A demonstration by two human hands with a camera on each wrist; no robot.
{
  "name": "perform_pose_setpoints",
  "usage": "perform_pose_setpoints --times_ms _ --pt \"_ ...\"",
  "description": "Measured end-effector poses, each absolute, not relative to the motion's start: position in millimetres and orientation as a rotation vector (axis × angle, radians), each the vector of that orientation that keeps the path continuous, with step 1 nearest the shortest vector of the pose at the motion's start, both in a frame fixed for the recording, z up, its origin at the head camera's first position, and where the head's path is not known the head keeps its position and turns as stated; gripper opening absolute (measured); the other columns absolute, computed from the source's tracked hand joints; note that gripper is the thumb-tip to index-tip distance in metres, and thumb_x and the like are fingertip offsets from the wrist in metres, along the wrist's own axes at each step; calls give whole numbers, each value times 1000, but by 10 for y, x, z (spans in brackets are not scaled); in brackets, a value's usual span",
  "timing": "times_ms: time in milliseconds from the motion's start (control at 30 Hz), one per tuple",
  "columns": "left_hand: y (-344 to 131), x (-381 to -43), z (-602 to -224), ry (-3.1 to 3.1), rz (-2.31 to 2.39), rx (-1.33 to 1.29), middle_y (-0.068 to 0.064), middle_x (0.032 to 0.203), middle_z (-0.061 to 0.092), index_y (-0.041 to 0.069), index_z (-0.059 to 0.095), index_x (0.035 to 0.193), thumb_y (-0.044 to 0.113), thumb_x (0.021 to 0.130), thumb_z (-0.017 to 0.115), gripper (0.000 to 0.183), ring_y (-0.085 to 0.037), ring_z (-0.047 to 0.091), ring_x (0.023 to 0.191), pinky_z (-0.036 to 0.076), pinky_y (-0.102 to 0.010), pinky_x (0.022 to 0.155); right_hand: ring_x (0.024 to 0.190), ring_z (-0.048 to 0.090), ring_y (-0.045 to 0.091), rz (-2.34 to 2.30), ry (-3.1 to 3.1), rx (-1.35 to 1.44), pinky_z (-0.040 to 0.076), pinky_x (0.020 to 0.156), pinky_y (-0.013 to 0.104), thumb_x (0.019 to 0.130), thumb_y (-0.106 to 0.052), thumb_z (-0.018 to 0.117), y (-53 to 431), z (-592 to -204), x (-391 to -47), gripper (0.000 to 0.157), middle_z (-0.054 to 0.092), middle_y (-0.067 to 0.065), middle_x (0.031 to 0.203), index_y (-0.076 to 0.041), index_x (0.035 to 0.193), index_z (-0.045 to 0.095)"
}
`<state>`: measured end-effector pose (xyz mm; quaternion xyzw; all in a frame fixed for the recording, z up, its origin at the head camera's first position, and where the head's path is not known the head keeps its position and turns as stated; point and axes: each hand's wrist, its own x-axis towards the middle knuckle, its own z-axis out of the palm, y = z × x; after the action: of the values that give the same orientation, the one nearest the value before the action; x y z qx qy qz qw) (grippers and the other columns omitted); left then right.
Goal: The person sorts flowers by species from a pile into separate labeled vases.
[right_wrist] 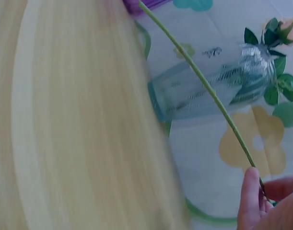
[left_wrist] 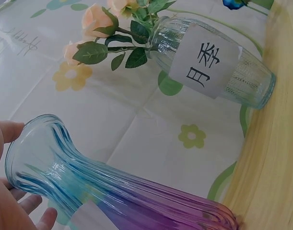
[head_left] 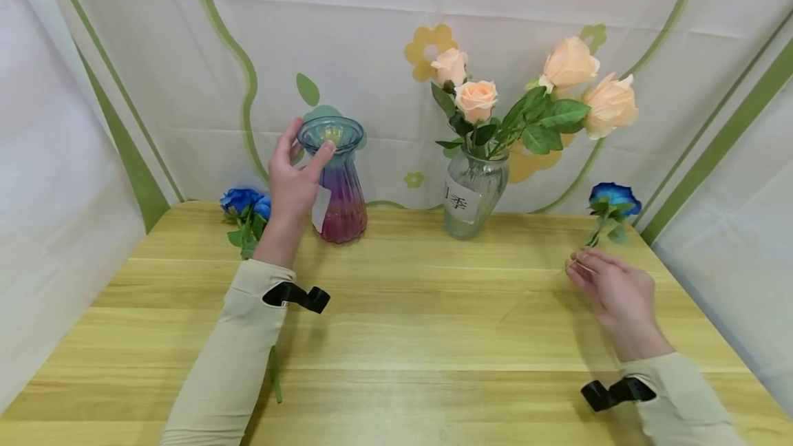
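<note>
My left hand point(head_left: 297, 181) grips the flared rim of a ribbed glass vase point(head_left: 339, 198), blue at the top and shading to purple-pink below, which stands on the table. In the left wrist view the thumb and fingers lie about the rim of this tinted vase point(left_wrist: 112, 184). A white label, partly hidden, is on its side. On the right, my right hand point(head_left: 616, 294) pinches the stem of a blue rose point(head_left: 613, 198), its bloom raised above the table. The right wrist view shows the long green stem point(right_wrist: 204, 81) stretching away from the fingertips point(right_wrist: 251, 179).
A clear glass vase point(head_left: 471, 191) with a labelled front holds several peach roses point(head_left: 477, 100) at the back centre. More blue roses point(head_left: 244, 205) lie left of the tinted vase, partly behind the left arm. A printed white cloth point(head_left: 384, 47) hangs behind the wooden table point(head_left: 434, 322).
</note>
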<state>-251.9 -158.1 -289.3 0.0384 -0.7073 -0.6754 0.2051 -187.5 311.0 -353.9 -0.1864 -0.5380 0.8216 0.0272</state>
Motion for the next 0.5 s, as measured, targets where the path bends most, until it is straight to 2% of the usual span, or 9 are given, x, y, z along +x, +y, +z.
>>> perform_pose_setpoints --times_ms 167,500 --pt "-1583 -2519 -2888 -1967 -1884 108 3 171 37 27 40 165 37 99 75 75 -19 34 158 37 -49 127 76 79 20 2543 -1350 -604 67 74 31 94 7 74 2897 -3435 -1884 9 80 9 85 -2 93 77" --pt "-1588 -2526 -2892 -1959 -1895 98 4 171 38 26 39 165 36 100 75 75 -18 36 157 38 -48 126 68 77 27 2491 -951 -553 67 69 36 87 17 76 2436 -3292 -1943 10 77 18 80 8 89 72"
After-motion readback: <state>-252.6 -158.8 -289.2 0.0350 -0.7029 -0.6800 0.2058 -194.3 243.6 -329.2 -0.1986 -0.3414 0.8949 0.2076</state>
